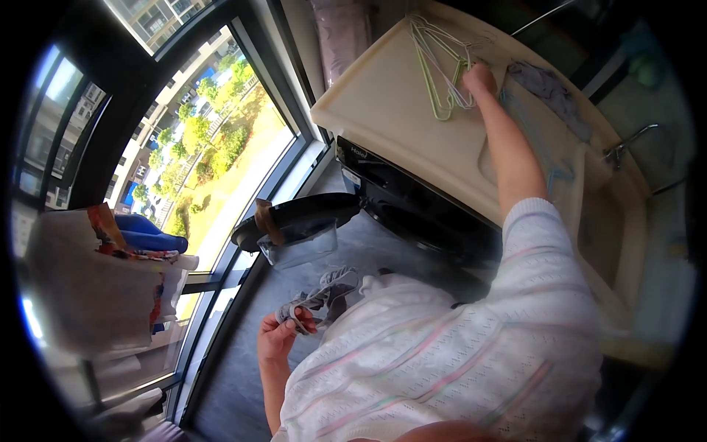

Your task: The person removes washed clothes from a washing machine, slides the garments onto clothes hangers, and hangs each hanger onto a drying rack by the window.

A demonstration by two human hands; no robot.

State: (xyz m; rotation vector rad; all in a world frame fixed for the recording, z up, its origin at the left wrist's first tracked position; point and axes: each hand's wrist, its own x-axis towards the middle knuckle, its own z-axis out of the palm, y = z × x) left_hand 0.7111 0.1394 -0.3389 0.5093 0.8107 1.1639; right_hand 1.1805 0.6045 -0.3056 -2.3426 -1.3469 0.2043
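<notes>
My left hand (286, 327), low in front of my body, is closed around a bunched grey cloth item (324, 296) with loose strap-like loops; its kind is not clear. On the beige countertop, my right hand (480, 78) reaches far out, its fingers curled at the hangers. Several thin hangers, green (429, 81) and white (447, 46), lie overlapped there. Some of their wires run under or beside my right fingers, which look closed on them. Right of that hand lies a crumpled grey cloth (549, 92).
Below the beige counter (375, 88), a black front-loading washer (427, 214) has its round door (302, 214) swung open toward the window. A sink basin (611, 243) and faucet (632, 144) are at right. Clothes (103, 280) hang at left by the window. A light-blue hanger (558, 175) lies near the sink.
</notes>
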